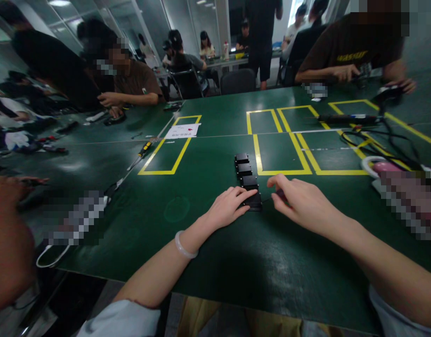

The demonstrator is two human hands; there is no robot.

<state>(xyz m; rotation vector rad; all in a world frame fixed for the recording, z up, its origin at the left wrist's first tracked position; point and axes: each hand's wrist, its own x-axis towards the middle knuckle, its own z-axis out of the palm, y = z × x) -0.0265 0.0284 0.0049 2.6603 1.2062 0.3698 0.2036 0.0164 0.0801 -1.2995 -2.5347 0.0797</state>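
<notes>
A short row of small black boxes [244, 169] lies on the green table [215, 243], running away from me. My left hand [228, 206] rests flat with its fingertips on the nearest black box [254, 200]. To the right of that box, my right hand [299, 202] has its fingers pinched together near the table; whether they hold something small is unclear. A pale bangle [183, 247] circles my left wrist.
Yellow taped rectangles [278, 150] mark the table beyond the boxes. A screwdriver [142, 152] and a white paper [183, 130] lie at left, black cables [373, 140] at right. Other people sit at the far side and at the left edge.
</notes>
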